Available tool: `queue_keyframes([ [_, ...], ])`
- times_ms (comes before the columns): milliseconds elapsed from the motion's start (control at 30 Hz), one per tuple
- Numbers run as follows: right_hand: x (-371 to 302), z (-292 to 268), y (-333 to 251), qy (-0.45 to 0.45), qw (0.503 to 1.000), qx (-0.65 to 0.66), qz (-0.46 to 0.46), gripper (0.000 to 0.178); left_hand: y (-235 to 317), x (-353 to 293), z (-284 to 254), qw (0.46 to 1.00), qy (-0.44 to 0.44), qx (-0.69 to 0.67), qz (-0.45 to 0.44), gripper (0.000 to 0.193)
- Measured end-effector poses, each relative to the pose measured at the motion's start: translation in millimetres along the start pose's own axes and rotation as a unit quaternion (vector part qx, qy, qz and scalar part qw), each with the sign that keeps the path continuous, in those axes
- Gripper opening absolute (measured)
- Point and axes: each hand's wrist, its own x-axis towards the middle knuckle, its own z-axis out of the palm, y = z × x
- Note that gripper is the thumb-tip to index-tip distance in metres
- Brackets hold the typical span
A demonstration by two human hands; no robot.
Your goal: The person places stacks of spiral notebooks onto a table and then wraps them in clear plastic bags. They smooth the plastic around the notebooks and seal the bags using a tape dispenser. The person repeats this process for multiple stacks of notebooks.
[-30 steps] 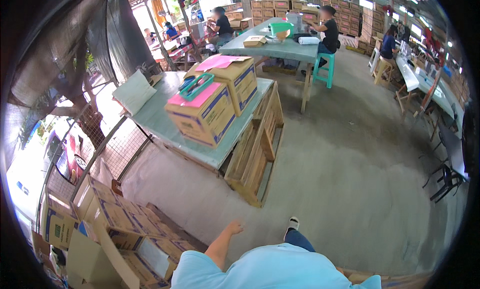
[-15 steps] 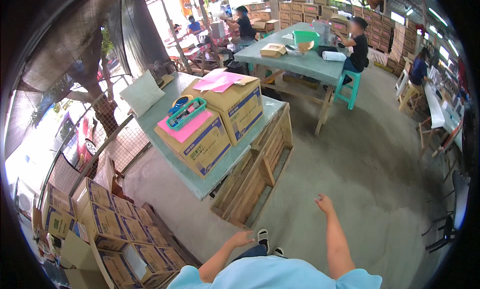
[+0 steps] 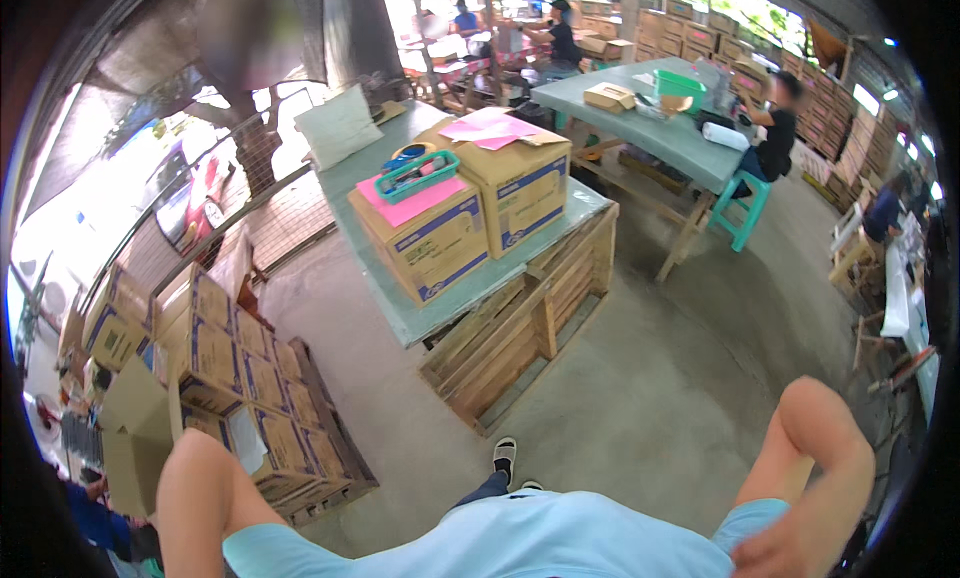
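Seemingly empty, right hand (image 3: pixel 775 556) rests loosely curled against light-blue shirt (image 3: pixel 520 538); left grip hidden.

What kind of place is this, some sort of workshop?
Most likely a packing shed or small warehouse. Stacks of cardboard boxes sit on the concrete floor, more line the far wall, two boxes stand on a long work table, and people sit working at another table.

Brown boxes (image 3: pixel 470 213) w/ blue print; pink sheet (image 3: pixel 425 199); teal tray (image 3: pixel 417 174).
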Motion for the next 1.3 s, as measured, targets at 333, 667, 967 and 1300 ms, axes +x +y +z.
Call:
queue_keyframes([
  [333, 33.4, 11.1, -22.3, 0.013, 0.953, -0.059, -0.296, 0.014, 71.2, -14.1, -13.0, 0.999, -0.005, 0.029, 0.018, 0.040],
  [667, 130.0, 66.6, -106.9, 0.094, 0.921, -0.170, -0.338, 0.020, 97.5, -67.8, -26.3, 0.979, 0.116, 0.050, 0.159, 0.040],
  [967, 251.6, 102.3, -251.7, 0.334, 0.932, -0.117, -0.080, 0.019, 106.9, -100.9, -23.5, 0.925, 0.258, -0.012, 0.280, 0.040],
  [1300, 263.0, 400.3, -178.7, 0.646, 0.176, 0.056, 0.741, 0.051, 103.6, -163.8, -18.0, 0.879, 0.368, -0.046, 0.300, 0.040],
])
